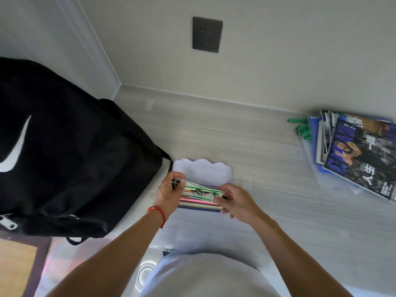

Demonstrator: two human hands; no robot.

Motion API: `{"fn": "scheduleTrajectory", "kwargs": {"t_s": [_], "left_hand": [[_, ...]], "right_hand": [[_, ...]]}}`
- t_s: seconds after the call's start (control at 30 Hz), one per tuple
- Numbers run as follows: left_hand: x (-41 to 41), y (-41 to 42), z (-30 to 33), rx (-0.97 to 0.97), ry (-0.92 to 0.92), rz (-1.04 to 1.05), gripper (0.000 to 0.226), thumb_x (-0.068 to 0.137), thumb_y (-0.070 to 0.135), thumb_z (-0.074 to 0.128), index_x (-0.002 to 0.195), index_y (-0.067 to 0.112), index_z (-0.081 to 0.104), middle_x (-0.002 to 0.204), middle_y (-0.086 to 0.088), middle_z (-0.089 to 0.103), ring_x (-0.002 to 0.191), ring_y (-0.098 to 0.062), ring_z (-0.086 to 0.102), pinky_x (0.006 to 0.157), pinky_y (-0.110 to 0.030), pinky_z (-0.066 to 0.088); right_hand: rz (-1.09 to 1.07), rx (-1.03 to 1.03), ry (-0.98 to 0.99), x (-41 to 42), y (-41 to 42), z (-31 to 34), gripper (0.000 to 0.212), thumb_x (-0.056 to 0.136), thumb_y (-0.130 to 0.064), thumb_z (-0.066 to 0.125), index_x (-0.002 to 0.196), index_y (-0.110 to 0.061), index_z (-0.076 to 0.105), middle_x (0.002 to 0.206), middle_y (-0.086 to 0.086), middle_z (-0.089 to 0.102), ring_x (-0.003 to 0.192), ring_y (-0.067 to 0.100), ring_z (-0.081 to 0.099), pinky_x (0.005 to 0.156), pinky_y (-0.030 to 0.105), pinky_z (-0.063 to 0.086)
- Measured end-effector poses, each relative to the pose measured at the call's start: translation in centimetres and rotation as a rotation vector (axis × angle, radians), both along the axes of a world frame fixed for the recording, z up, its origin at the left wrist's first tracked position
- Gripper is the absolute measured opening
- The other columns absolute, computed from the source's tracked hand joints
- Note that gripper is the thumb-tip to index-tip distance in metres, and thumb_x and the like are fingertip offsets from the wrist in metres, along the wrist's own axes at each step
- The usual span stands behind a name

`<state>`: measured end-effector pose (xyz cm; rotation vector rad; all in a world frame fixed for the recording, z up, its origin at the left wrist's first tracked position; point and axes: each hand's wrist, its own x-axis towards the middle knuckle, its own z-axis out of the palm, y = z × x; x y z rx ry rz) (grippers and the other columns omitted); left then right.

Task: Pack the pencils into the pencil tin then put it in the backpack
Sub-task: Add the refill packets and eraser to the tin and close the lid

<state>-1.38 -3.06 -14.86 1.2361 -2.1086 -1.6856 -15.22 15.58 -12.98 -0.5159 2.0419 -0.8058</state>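
The bench, a pale wood-grain top, is running into the wall corner at its far left. The black backpack is standing on the bench's left side, its bulk reaching almost to the tin; no open mouth is showing from this angle. A fanned stack of magazines is lying at the far right edge, with a cluster of green pencils poking out beside it at the back.

The pencil tin is sitting near the front edge, just right of the backpack, with its scalloped lid standing open toward the wall and pencils already lying lengthwise inside.

The left hand is gripping the tin's left end, fingers curled over a dark-capped pen or pencil. The right hand is pinching the right end of the contents, seemingly settling them flat.

Packing is looking well along but probably unfinished, since the green pencils are lying well apart from the tin. The risks: the heap is rising near the rim, so the lid may jam on a crossed pencil; closing now would likely strand the green ones; and the backpack could slump onto the tin if nudged.
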Motion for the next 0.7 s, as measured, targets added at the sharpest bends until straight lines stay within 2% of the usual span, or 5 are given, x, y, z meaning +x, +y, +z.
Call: {"fn": "scheduleTrajectory", "kwargs": {"t_s": [0.17,0.37,0.43,0.53,0.7], "left_hand": [[0.7,-0.2,-0.5,0.117,0.025,-0.100,0.020,0.094,0.027,0.058,0.111,0.038,0.056,0.096,-0.003,0.065,0.087,-0.021,0.068,0.082,-0.041,0.059],[1.5,-1.0,0.0,0.037,-0.066,-0.336,0.037,0.095,0.022,0.057,0.122,0.045,0.046,0.100,-0.001,0.065,0.085,-0.019,0.064,0.073,-0.030,0.058],[1.5,-0.9,0.0,0.119,-0.069,-0.312,0.036,0.094,0.014,0.055,0.119,0.041,0.049,0.094,-0.007,0.063,0.071,-0.018,0.057,0.065,-0.031,0.053],[1.7,-1.4,0.1,0.153,-0.055,-0.364,0.041,0.091,0.002,0.054,0.114,0.036,0.055,0.097,-0.012,0.064,0.067,-0.013,0.055,0.064,-0.029,0.053],[1.8,-2.3,0.0,-0.137,-0.149,-0.442,0.040,0.088,0.010,0.061,0.115,0.039,0.060,0.106,0.006,0.067,0.093,-0.009,0.064,0.073,-0.020,0.057]], "right_hand": [[-0.200,-0.089,-0.002,0.9,-0.3,-0.3,0.022,0.088,-0.021,0.074,0.108,-0.021,0.066,0.084,0.009,0.072,0.050,0.020,0.067,0.042,0.030,0.049],[-0.317,-0.128,-0.083,1.0,-0.5,-0.6,0.024,0.097,-0.013,0.058,0.121,-0.014,0.060,0.092,0.018,0.073,0.074,0.020,0.075,0.072,0.032,0.062],[-0.289,-0.104,-0.081,1.4,-0.8,-1.0,0.024,0.104,-0.016,0.047,0.127,-0.020,0.053,0.105,0.010,0.072,0.082,0.016,0.077,0.068,0.018,0.054],[-0.286,-0.059,0.001,1.6,-1.0,-1.6,0.029,0.105,-0.010,0.040,0.129,-0.020,0.053,0.109,0.010,0.068,0.076,0.016,0.077,0.061,0.017,0.055],[-0.219,-0.005,0.171,1.3,-0.5,-2.0,0.022,0.100,-0.012,0.048,0.113,-0.024,0.062,0.087,-0.002,0.065,0.060,0.017,0.063,0.048,0.025,0.050]]}}
